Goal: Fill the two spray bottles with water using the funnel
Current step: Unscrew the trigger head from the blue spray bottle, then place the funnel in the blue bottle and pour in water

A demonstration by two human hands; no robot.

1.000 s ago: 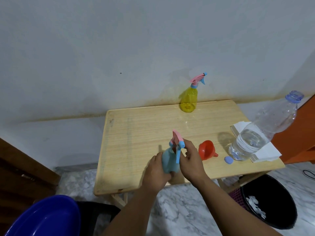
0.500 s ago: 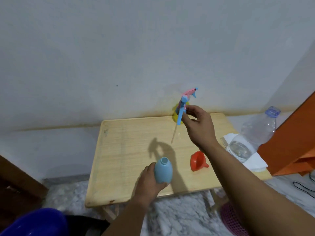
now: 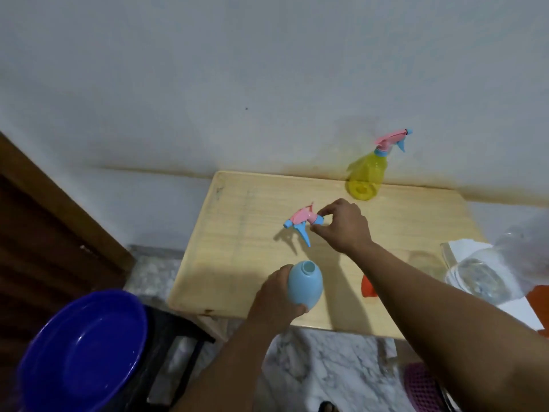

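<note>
Blue bottle open, its sprayer top going down on the table

Near, at 6 o'clock, the left hand (image 3: pixel 274 298) wraps the blue bottle (image 3: pixel 305 284), standing with its mouth up. It could tip if bumped. Farther, at 12 o'clock, the right hand (image 3: pixel 344 226) pinches the sprayer top (image 3: pixel 301 222), lying sideways, nozzle pointing to 9 o'clock.

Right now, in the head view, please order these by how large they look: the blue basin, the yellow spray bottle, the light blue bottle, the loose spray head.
1. Blue basin, though nearest the camera.
2. Yellow spray bottle and light blue bottle: too alike to rank.
3. Spray head.
</note>
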